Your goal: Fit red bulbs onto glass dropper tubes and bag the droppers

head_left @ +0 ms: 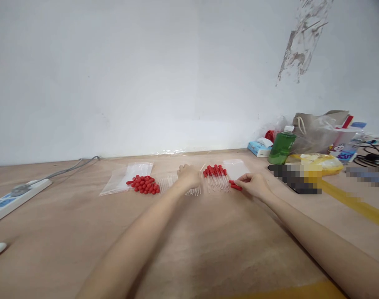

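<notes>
My left hand (189, 176) is over a row of clear thin tubes (167, 182), its fingers closed and slightly blurred. A thin clear tube (203, 167) juts at a slant from its fingertips. To the right, my right hand (254, 185) pinches a red rubber bulb (237, 187) just above the table, with more red at its fingertips. Between the hands lie several droppers (217, 176), clear tubes with red bulbs on their far ends. Left of the bare tubes is a pile of loose red bulbs (144, 184).
Clear plastic bags (121, 182) lie behind the red pile, another bag (236, 168) behind the droppers. At right stand a tissue pack (258, 148), a green bottle (281, 147) and a yellow packet (325, 165). A power strip (27, 193) with a grey cable lies at left.
</notes>
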`<state>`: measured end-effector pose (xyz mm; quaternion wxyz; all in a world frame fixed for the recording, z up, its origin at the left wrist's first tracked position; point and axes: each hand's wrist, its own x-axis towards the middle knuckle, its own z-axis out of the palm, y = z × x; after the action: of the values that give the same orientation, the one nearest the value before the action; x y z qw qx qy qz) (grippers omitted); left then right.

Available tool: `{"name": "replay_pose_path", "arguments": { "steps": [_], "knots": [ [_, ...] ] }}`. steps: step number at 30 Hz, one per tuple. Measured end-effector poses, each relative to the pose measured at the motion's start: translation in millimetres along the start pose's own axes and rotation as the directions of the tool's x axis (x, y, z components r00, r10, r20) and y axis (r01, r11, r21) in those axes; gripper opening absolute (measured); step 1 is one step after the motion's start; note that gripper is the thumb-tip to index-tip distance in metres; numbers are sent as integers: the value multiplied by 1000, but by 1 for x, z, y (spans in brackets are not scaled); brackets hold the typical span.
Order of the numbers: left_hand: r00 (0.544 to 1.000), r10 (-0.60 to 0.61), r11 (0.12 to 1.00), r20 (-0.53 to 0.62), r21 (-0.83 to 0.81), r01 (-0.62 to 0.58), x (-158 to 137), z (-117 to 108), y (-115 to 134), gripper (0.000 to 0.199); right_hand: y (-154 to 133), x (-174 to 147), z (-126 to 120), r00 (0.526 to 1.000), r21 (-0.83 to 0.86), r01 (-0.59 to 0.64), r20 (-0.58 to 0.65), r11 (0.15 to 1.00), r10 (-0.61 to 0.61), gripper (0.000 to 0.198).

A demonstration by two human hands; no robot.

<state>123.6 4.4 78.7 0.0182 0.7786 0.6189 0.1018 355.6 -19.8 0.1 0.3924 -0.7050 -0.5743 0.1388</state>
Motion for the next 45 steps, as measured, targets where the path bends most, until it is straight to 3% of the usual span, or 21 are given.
{"name": "replay_pose_path", "arguments": {
  "steps": [3, 4, 6, 10, 14, 20, 25, 29, 32, 34, 37, 40, 45],
  "knots": [
    [983, 184, 978, -2, -102, -184, -32, -8, -38, 25, 2, 1, 2, 1000, 72, -8, -24, 997, 9, 22],
    [947, 309, 928, -94, -187, -321, -43, -5, -52, 22, 3, 1, 3, 999, 96, -8, -31, 995, 11, 22],
    [880, 402, 855, -253, -240, -460, -64, 7, -77, 18, 5, 2, 4, 999, 137, -17, -40, 990, 23, 23],
    [795, 465, 803, -390, -192, -564, -88, 40, -109, 15, 8, 3, 5, 999, 181, -7, -41, 984, 14, 25],
    [753, 472, 773, -459, -194, -604, -93, 55, -114, 26, 11, 2, 5, 999, 172, 40, -37, 984, -35, 27],
    [762, 478, 781, -438, -185, -596, -91, 53, -112, 21, 10, -1, 2, 998, 36, 57, -12, 998, -56, 25],
    [767, 477, 783, -430, -189, -593, -92, 51, -110, 21, 11, 1, -1, 981, -99, 191, -3, 977, -192, 17],
    [769, 482, 782, -420, -189, -594, -91, 52, -111, 20, 16, 4, 0, 946, -186, 321, 24, 929, -322, 25],
    [762, 480, 785, -436, -175, -594, -91, 53, -112, 20, 17, 4, -2, 935, -260, 349, 37, 900, -352, 26],
    [759, 480, 790, -440, -159, -592, -91, 53, -112, 20, 15, 3, -5, 938, -259, 338, 18, 905, -345, 26],
    [760, 472, 803, -446, -138, -580, -91, 51, -110, 18, 4, -3, -9, 933, -154, 325, -109, 933, -343, 29],
    [760, 470, 810, -449, -122, -573, -92, 50, -109, 15, -19, -18, -3, 894, -10, 414, -185, 910, -408, 29],
    [766, 472, 817, -436, -111, -566, -92, 50, -107, 16, -72, -57, 32, 714, 160, 679, 88, 717, -695, 22]
  ]
}}
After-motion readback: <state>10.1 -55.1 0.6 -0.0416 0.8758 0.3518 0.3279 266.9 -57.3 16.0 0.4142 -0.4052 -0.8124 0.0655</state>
